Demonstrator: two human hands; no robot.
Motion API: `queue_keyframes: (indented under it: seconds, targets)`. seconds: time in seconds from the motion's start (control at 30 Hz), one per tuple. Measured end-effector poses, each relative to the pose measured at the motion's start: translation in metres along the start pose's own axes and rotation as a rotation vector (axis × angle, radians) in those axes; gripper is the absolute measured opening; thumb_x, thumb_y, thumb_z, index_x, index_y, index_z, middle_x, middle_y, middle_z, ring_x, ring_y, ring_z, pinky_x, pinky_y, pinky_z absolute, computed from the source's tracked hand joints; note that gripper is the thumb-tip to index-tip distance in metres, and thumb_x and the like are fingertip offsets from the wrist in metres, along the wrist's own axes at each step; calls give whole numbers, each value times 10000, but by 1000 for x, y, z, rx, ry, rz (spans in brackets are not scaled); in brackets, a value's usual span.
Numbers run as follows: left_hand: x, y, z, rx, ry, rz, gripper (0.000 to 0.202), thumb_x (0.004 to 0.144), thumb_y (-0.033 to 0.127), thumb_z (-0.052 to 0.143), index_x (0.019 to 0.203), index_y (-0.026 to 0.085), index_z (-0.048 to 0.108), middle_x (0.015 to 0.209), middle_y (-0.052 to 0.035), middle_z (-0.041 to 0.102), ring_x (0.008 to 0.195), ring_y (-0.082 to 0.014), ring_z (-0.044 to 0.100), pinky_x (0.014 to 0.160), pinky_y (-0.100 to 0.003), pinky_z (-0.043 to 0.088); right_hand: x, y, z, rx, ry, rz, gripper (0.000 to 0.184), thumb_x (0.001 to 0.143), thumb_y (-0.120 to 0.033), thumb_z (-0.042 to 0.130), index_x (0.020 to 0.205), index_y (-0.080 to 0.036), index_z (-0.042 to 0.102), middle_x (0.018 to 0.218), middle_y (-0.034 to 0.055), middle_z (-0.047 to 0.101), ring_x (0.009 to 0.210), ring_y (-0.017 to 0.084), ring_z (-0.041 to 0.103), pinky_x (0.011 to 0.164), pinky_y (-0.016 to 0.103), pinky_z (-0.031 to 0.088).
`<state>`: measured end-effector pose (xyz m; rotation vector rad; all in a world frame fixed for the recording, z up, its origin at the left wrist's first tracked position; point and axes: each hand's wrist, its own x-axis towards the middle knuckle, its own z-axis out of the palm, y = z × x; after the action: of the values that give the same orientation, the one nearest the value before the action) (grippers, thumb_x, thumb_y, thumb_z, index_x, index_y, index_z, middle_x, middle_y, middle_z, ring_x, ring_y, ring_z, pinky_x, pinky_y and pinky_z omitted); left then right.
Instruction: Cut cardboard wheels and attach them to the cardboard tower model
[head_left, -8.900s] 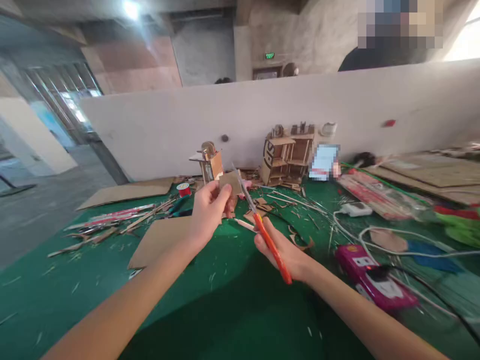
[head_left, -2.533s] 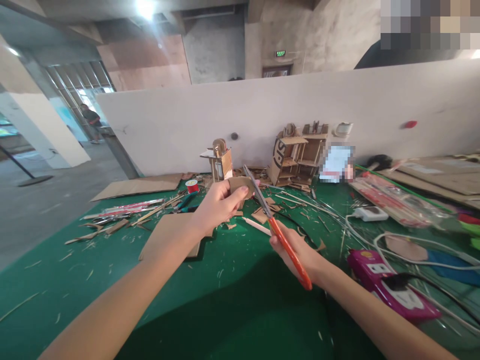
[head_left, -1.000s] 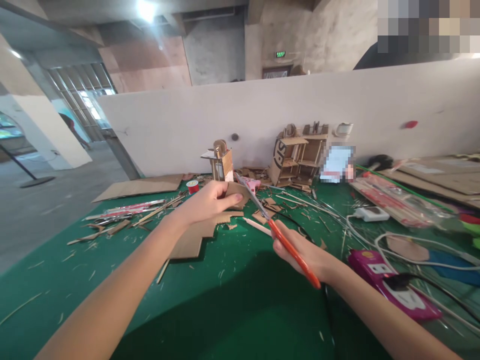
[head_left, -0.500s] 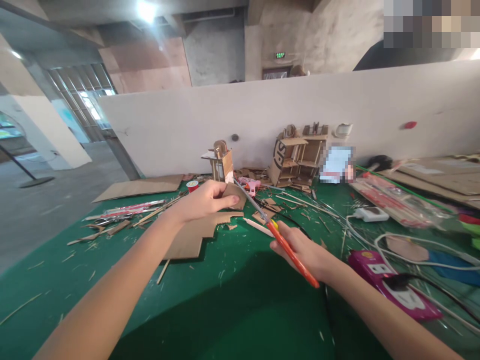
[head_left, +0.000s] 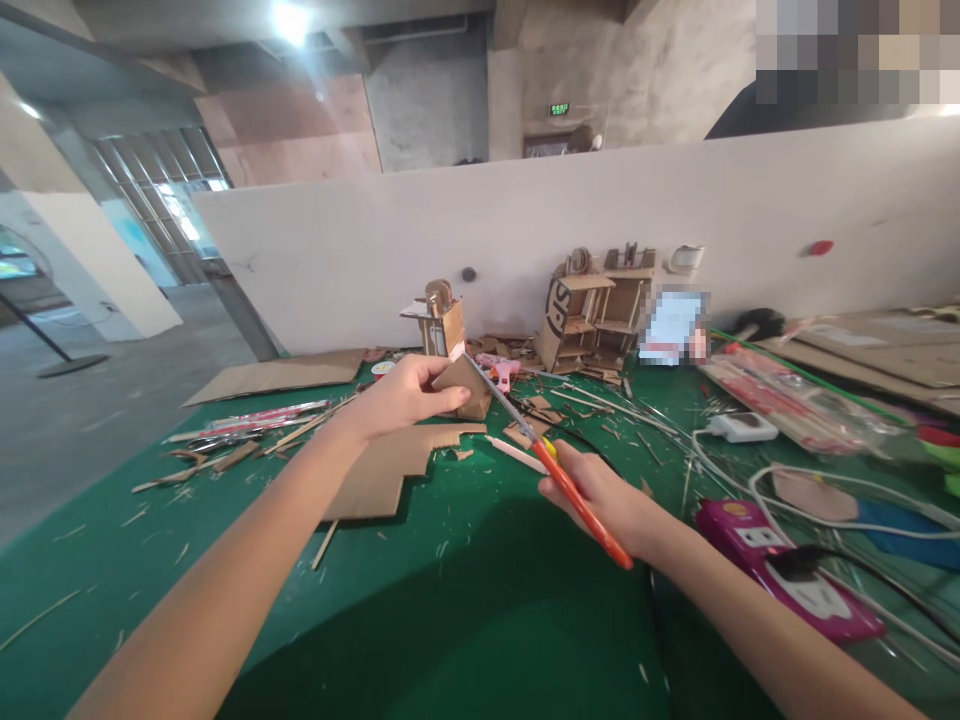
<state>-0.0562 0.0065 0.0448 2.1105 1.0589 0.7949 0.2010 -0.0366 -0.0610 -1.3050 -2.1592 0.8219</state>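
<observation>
My left hand (head_left: 401, 396) pinches a small brown cardboard piece (head_left: 463, 384) above the green table (head_left: 465, 610). My right hand (head_left: 600, 495) is closed round the orange handles of a pair of scissors (head_left: 555, 470). The steel blades point up and left and meet the right edge of the cardboard piece. Under my left hand a larger cardboard sheet (head_left: 379, 475) with a stepped edge lies flat on the table.
Cardboard model shelves (head_left: 592, 310) and a small cardboard tower (head_left: 439, 320) stand against a white partition (head_left: 525, 220). A pink power strip (head_left: 780, 570), white cables, a white adapter (head_left: 742, 428) and packaged sticks (head_left: 795, 400) lie right. Cardboard scraps and strips lie left. A person stands behind the partition.
My left hand has turned the small cardboard piece and lowered it slightly. The scissors' blades have slid further along its edge. The large sheet now lies exposed on the table.
</observation>
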Motion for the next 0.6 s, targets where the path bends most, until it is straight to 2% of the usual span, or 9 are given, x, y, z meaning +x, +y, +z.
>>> queue_keyframes:
  seconds: [0.13, 0.23, 0.3, 0.43, 0.6]
  targets:
    - [3, -6, 3, -98, 91, -7, 246, 823, 372, 616, 741, 147, 559, 575, 43, 475, 507, -63, 420, 455, -187, 333, 2, 0, 3, 112, 55, -66, 367, 912, -573, 425, 797, -229, 368, 692, -35, 413, 579, 121, 390, 533, 266, 362]
    - [4, -11, 6, -276, 78, -28, 244, 818, 378, 638, 887, 157, 560, 699, -9, 612, 609, -119, 591, 494, -212, 464, 3, 0, 6, 205, 82, -143, 383, 932, -584, 364, 803, -224, 374, 711, -25, 399, 605, 124, 384, 548, 267, 371]
    - [5, -12, 9, -372, 74, -41, 280, 792, 366, 677, 929, 167, 536, 769, -30, 651, 670, -158, 654, 513, -242, 520, 2, 0, 7, 254, 80, -149, 391, 942, -591, 332, 822, -223, 388, 714, -22, 391, 605, 124, 375, 538, 261, 373]
    - [6, -11, 15, -440, 131, -30, 315, 769, 326, 714, 973, 170, 531, 739, -15, 650, 627, -144, 649, 479, -224, 517, -1, -1, 7, 293, 44, -131, 403, 939, -616, 316, 879, -228, 404, 726, -22, 389, 602, 125, 367, 529, 253, 383]
    - [7, -8, 23, -440, 200, -20, 298, 777, 343, 706, 967, 152, 579, 782, -17, 648, 634, -114, 624, 512, -206, 495, -3, -5, 4, 238, 18, -121, 422, 915, -649, 334, 922, -234, 409, 808, 2, 463, 691, 153, 441, 641, 298, 447]
